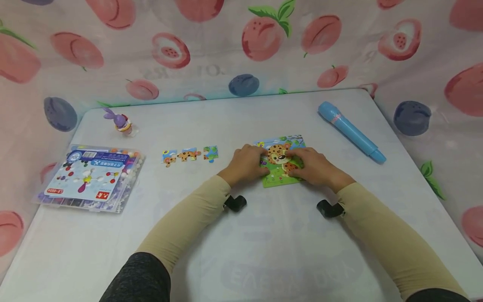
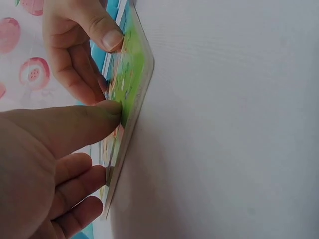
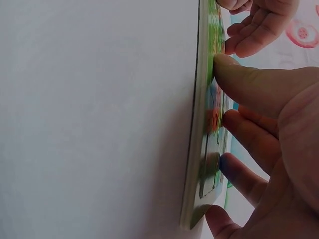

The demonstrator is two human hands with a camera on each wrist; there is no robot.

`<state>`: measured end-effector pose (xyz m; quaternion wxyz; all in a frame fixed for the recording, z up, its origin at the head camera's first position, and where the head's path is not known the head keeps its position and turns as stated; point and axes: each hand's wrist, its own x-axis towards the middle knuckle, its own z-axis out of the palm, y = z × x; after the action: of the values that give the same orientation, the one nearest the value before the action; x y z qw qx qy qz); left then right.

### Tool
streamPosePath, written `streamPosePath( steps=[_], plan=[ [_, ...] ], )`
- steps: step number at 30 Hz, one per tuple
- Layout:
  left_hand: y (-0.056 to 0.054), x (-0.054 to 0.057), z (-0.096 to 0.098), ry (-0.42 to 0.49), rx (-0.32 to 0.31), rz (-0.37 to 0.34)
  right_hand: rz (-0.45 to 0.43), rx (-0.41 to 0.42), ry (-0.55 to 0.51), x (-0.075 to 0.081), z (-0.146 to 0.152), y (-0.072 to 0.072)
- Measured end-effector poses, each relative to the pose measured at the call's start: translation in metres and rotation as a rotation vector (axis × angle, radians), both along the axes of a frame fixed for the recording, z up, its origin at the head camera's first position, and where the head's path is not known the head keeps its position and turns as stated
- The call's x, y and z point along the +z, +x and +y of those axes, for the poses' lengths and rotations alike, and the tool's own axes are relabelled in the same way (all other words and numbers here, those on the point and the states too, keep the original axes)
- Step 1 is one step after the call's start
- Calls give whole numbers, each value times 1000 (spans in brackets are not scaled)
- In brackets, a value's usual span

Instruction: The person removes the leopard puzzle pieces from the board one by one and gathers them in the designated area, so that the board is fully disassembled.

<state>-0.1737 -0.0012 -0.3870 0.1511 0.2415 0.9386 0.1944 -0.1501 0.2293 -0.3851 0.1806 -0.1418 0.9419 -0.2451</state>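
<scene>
A jigsaw puzzle board (image 1: 279, 178) with a spotted leopard cub on green grass lies on the white table. My left hand (image 1: 247, 165) is at its left side; in the left wrist view the thumb (image 2: 107, 117) presses the green face and other fingertips touch the board near its edge. From the right, my right hand (image 1: 315, 167) rests fingertips on the picture. The right wrist view has its thumb (image 3: 234, 72) on the face and the fingers spread along the board. Three loose puzzle pieces (image 1: 187, 154) lie in a row left of the left hand.
At the left is a clear plastic case (image 1: 90, 178) with a molecule-model label. Behind it stands a small purple rabbit-eared figure (image 1: 120, 121). A blue microphone-shaped tube (image 1: 351, 132) lies at the back right. Fruit-print cloth (image 1: 211, 50) hangs behind the table.
</scene>
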Motion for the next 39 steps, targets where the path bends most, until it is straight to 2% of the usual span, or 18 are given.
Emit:
streamPosePath(
  steps=[8, 12, 19, 25, 35, 39],
  plan=[
    [-6, -2, 5, 67, 41, -98, -3, 7, 3, 0, -1, -1],
    [-6, -4, 6, 87, 40, -94, -3, 9, 6, 1, -2, -1],
    [1, -6, 6, 185, 8, -108, -1, 13, 7, 2, -2, -2],
    [5, -6, 4, 226, -1, -72, 3, 10, 6, 1, -1, -2],
    [2, -4, -2, 168, -2, 32, -4, 10, -2, 1, -2, -2],
    [-1, 2, -10, 161, 25, 23, -9, 6, -9, 1, -2, -1]
  ],
)
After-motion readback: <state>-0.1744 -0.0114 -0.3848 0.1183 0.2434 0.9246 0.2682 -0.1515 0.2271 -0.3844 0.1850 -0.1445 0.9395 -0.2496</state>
